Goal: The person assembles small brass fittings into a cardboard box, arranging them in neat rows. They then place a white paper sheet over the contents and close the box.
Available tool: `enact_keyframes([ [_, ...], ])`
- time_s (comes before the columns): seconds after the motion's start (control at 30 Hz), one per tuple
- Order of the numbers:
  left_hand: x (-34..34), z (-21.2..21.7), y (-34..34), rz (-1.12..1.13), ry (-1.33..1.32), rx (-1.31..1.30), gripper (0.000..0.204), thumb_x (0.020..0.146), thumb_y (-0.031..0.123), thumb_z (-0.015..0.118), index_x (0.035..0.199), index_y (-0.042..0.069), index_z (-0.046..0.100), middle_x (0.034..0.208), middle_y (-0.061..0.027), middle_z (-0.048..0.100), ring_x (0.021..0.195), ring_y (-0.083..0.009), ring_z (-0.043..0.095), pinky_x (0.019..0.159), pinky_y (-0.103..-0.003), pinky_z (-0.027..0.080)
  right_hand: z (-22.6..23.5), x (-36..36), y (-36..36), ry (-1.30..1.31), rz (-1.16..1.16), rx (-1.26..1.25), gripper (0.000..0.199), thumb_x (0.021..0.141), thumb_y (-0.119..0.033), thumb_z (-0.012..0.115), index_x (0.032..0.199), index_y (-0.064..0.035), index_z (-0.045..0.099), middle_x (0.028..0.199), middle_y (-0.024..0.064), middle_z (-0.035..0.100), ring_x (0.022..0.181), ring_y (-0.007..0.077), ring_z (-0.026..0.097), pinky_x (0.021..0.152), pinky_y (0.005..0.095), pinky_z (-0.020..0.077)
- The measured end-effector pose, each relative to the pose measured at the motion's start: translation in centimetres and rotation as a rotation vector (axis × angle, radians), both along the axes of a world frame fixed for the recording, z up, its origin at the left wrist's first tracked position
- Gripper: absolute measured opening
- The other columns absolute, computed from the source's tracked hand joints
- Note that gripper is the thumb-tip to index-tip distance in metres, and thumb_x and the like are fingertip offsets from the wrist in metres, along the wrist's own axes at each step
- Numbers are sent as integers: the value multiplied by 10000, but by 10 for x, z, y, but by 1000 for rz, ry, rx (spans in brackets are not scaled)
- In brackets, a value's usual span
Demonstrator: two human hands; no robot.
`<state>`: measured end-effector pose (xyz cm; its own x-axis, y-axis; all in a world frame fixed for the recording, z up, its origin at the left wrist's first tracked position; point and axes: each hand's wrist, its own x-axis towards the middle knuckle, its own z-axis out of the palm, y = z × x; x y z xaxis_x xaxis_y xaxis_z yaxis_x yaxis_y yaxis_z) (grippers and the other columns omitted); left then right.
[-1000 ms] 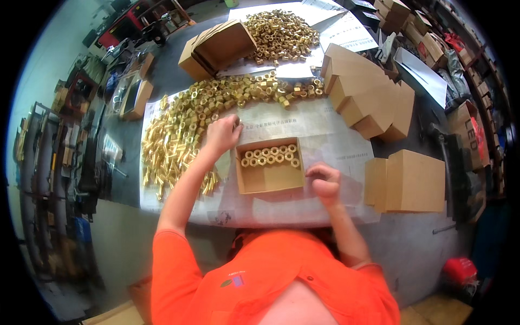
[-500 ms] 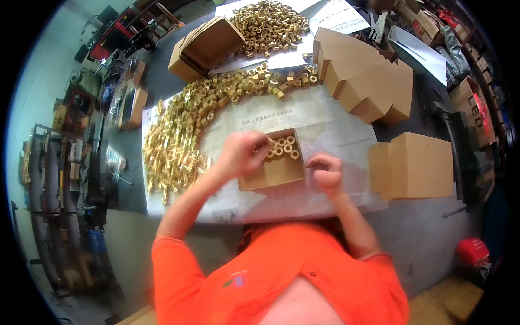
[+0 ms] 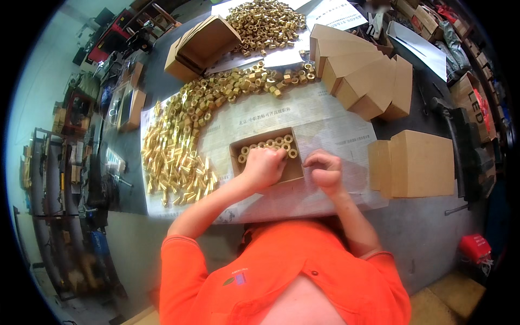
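Note:
An open cardboard box (image 3: 298,157) lies in front of me, with brass nuts (image 3: 287,139) set side by side along its far end. Reaching over its near part, my left hand (image 3: 265,167) is closed with the fingertips pointing down into the box. Whatever those fingers pinch is hidden behind the hand. My right hand (image 3: 326,169) rests just right of the box, its fingers curled in; I cannot make out anything in them. Beyond the box curves a band of loose brass nuts (image 3: 238,84), and to the left lies a heap of slender brass fittings (image 3: 176,170).
Newspaper (image 3: 330,127) covers the table. Another heap of small brass nuts (image 3: 265,27) sits at the far side beside an open carton (image 3: 203,46). Stacked brown boxes (image 3: 365,81) stand far right, and more boxes (image 3: 422,165) stand at the near right.
My left hand has moved right and slightly down, from the box's left side to over its near middle. More of the nuts at its left end now show. My right hand stays beside the box.

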<state>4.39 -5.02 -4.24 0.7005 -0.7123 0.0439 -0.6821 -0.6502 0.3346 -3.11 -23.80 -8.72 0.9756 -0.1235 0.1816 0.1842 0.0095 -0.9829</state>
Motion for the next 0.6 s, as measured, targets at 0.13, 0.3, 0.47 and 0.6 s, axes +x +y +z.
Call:
enact_keyframes([
  [0.13, 1, -5, 1, -5, -36, 0, 140, 764, 204, 638, 830, 81, 621, 662, -120, 625, 629, -319, 624, 553, -428, 480, 1, 1, 0, -12, 0, -36, 219, 564, 17, 481, 718, 20, 635, 752, 98, 623, 712, 177, 579, 660, 261, 463],
  [0.3, 4, 6, 4, -42, -3, 52, 153, 778, 221, 642, 844, 83, 631, 678, -123, 633, 644, -310, 632, 564, -426, 481, -3, 2, 0, -66, 8, -60, 206, 573, 4, 471, 717, 21, 617, 754, 94, 614, 701, 177, 574, 643, 252, 455],
  [0.47, 38, 39, 39, 208, -23, -224, 135, 770, 193, 696, 815, 72, 659, 638, -124, 635, 579, -287, 620, 562, -368, 485, -9, 1, -2, -28, 22, -23, 209, 576, -4, 463, 721, 21, 611, 736, 70, 595, 671, 139, 529, 600, 219, 404],
  [0.6, 102, 32, 103, 564, -103, -149, 163, 765, 200, 696, 817, 48, 670, 658, -137, 643, 595, -302, 623, 598, -372, 503, -1, 1, 1, -12, 5, 3, 202, 578, -11, 463, 712, 21, 610, 732, 61, 588, 656, 125, 509, 589, 209, 382],
])
